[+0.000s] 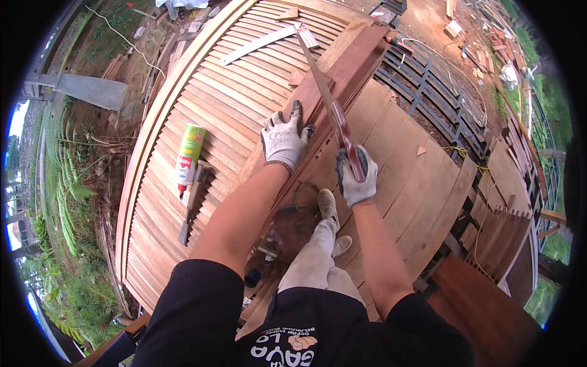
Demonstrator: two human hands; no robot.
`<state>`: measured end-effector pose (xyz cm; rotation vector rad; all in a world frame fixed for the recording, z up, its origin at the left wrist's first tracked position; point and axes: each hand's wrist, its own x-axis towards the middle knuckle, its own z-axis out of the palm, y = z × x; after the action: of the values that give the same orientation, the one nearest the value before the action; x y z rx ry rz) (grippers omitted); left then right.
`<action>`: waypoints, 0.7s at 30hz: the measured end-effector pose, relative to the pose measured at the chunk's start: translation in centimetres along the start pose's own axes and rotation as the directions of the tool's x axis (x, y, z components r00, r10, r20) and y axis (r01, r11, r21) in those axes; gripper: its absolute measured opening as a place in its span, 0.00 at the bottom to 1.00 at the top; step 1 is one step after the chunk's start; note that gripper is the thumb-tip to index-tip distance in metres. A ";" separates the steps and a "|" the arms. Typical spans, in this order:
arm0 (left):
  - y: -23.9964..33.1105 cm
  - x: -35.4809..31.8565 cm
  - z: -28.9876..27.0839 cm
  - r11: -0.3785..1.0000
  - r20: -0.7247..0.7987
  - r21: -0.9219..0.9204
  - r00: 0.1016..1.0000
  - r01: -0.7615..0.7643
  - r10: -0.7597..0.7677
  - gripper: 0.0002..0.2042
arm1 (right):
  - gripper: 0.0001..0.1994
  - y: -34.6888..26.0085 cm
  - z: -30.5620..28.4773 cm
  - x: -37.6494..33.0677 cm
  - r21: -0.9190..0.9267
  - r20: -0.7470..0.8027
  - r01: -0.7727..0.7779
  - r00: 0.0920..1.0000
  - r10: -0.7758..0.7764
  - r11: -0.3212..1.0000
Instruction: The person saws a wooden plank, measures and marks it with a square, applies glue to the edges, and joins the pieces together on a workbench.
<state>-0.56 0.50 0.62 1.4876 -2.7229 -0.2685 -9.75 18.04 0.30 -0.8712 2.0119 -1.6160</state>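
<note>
L hand [285,139], gloved grey & black, presses on a long red-brown wood board [362,56]; R hand [356,176], same glove, is clamped on a long metal saw w/ shiny red-brown handle [347,136]. Hands are apart. Saw is over the board, far tip by a flat silver metal square [260,45]. Tan slatted wood panel [235,98] also has a green-and-white bottle w/ red tip [191,153] next to a dark flat-ended tool [196,199]. R side: tan wood planks [391,183] w/ 1 small wood chip [422,150], black metal grate [420,92] beyond.
</note>
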 end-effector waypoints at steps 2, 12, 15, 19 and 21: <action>-0.6 -0.1 0.9 1.000 -0.001 -0.007 1.000 0.027 -0.027 0.35 | 0.05 1.5 -2.4 -7.7 0.005 0.012 0.029 1.000 -0.029 1.000; -0.2 0.6 0.1 0.999 -0.001 0.010 0.999 0.032 -0.032 0.35 | 0.06 -0.2 -0.7 -1.8 -0.060 -0.010 0.067 0.998 -0.068 0.996; -1.1 0.6 0.5 0.998 0.011 0.014 0.998 0.056 -0.056 0.36 | 0.05 1.4 -5.2 -12.2 -0.248 0.096 -0.009 0.995 0.034 0.969; -1.1 -0.5 0.7 0.999 0.045 0.013 0.998 0.045 -0.046 0.36 | 0.08 3.0 -4.5 -10.7 -0.020 0.019 -0.075 0.997 0.075 0.997; -0.2 0.8 -0.1 1.000 0.017 0.010 1.000 0.016 -0.016 0.36 | 0.10 0.4 -0.5 0.8 -0.062 -0.014 0.119 0.993 -0.120 0.991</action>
<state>-0.78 -0.29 0.66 1.5175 -2.7308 -0.2699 -10.71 17.92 0.04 -1.0208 2.0666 -1.6381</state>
